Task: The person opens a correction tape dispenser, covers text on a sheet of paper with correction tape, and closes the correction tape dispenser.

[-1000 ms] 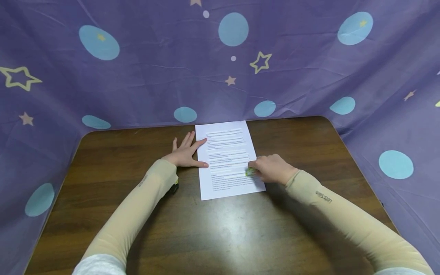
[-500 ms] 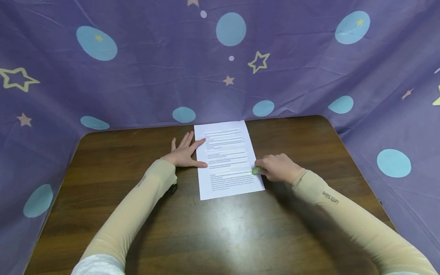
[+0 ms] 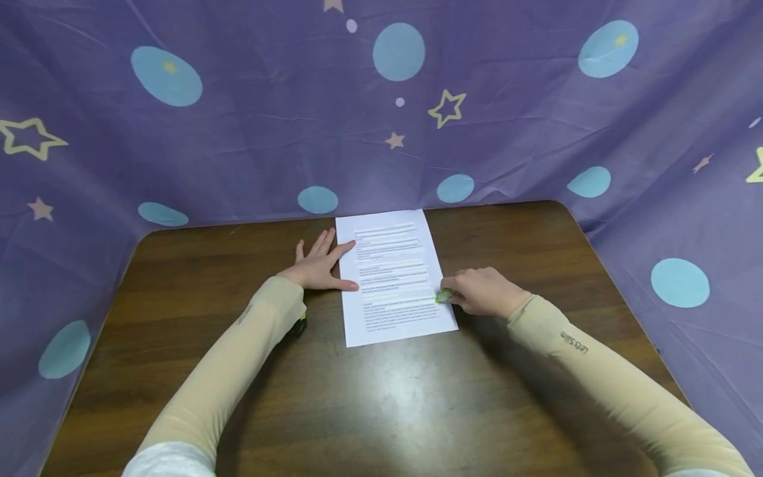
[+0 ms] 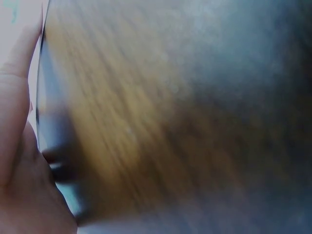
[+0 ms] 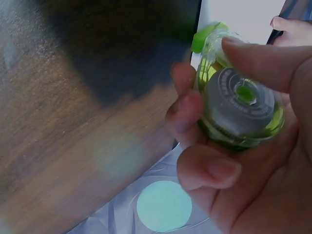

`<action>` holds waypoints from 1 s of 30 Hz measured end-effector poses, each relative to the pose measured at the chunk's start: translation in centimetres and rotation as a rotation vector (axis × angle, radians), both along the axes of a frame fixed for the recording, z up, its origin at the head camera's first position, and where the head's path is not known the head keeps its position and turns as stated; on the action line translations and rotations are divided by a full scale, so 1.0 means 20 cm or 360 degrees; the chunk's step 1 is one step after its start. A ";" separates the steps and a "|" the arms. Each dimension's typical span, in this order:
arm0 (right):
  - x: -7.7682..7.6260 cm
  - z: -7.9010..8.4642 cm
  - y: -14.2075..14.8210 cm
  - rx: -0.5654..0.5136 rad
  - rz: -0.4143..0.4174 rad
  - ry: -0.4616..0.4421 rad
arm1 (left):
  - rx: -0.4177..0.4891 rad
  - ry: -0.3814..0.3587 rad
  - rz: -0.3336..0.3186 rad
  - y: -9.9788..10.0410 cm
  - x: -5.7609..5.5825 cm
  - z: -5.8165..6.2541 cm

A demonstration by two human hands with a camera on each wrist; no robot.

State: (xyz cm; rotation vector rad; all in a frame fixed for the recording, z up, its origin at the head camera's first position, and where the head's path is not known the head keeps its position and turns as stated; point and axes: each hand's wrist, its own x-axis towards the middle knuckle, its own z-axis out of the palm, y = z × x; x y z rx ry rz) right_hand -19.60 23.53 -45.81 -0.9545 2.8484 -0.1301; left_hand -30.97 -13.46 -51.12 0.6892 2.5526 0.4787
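A printed sheet of paper [image 3: 395, 271] lies on the table, white strips covering parts of its text lines. My left hand [image 3: 318, 266] is spread at the sheet's left edge, with the thumb and index fingertip resting on the paper. At the right margin, my right hand [image 3: 484, 291] grips a green, see-through correction tape dispenser [image 5: 239, 105]. In the head view the dispenser's tip is right at the paper, beside the lower text block. The right wrist view shows the thumb on top of the dispenser and the fingers curled around its body.
The brown wooden table [image 3: 381, 411] has rounded far corners. Close behind the sheet's top edge hangs a purple curtain [image 3: 250, 152] with dots and stars, which also runs along both sides. A small black and yellow item [image 3: 300, 324] shows beneath the left cuff.
My right hand has slid rightward with the correction tape dispenser, from over the text to the sheet's right margin, and has then stayed there. The left hand keeps its place on the paper.
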 end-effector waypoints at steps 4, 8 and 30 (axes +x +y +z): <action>-0.01 0.00 -0.01 -0.0019 0.0054 0.0033 | -0.0021 0.0008 0.0009 -0.01 -0.01 -0.01; 0.00 -0.01 -0.03 -0.0068 0.0119 0.0038 | -0.0031 0.0008 0.0011 -0.01 -0.01 -0.01; -0.02 0.00 -0.28 -0.0065 0.0281 0.0006 | -0.0042 -0.0007 -0.0001 -0.01 -0.02 -0.02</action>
